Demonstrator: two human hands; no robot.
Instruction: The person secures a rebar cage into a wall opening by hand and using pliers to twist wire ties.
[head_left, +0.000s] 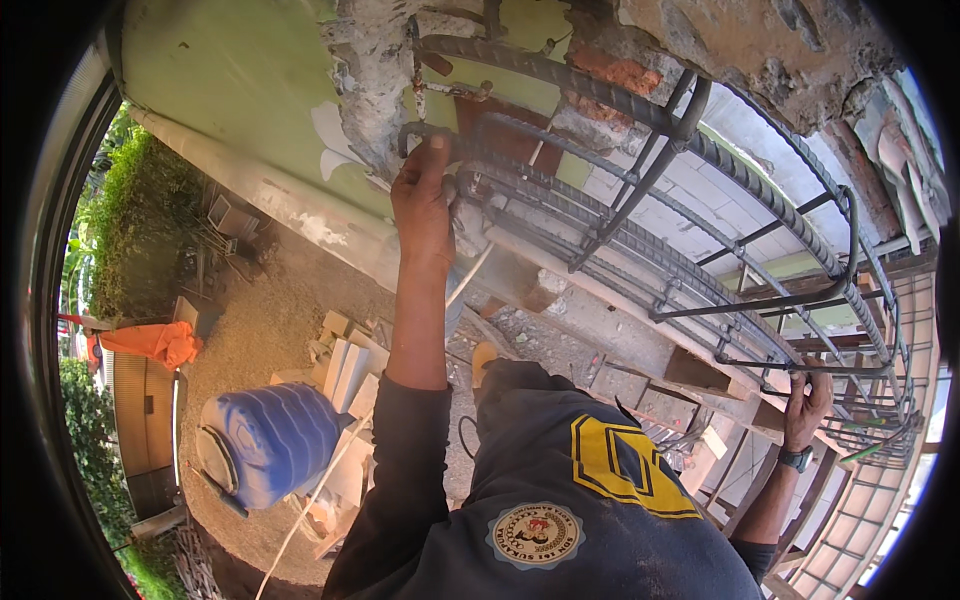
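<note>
A long cage of ribbed steel rebar (765,195), tied with square stirrups, runs from the broken wall at upper middle to the right. My left hand (424,195) is closed at its wall end, thumb up, around the end of a lower rebar beside the chipped concrete edge (362,90); its fingertips are partly hidden. Farther right, my right hand (806,408) is closed around the cage's lower bars near a stirrup, and a watch (796,459) sits on that wrist. Bent rebar ends and a thin pipe (418,70) stand close to my left hand.
Rough broken concrete (770,50) hangs over the cage. Below on the left, a blue plastic drum (270,440) lies on sandy ground beside stacked boards (345,365). An orange cloth (160,343) hangs farther left. Wooden framing and a steel mesh (850,520) stand at right.
</note>
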